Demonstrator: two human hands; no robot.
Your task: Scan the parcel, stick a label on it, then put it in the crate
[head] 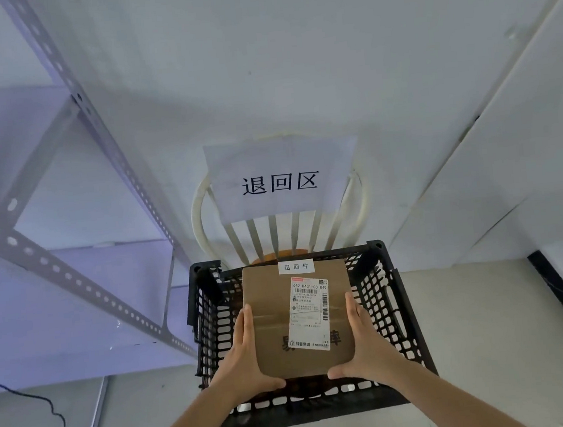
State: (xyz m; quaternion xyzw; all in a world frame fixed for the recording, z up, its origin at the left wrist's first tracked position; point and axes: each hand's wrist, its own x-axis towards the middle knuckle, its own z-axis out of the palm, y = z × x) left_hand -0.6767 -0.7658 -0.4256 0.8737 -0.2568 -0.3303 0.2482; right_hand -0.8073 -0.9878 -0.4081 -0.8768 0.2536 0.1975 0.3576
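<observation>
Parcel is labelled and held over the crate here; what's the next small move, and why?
Probably lower the parcel straight down into the black crate and let go. Both the left hand and the right hand grip its sides above the open crate, and the small white label already sits on its top edge.

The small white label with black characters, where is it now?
In the head view, the small white label sits at the far edge of the brown cardboard parcel, above the larger white shipping label, over the black plastic crate.

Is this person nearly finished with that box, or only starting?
Nearly finished. The small white label is already stuck on the parcel. Both hands, left and right, hold it over the crate. Setting it down remains. Scanning can't be checked.
</observation>
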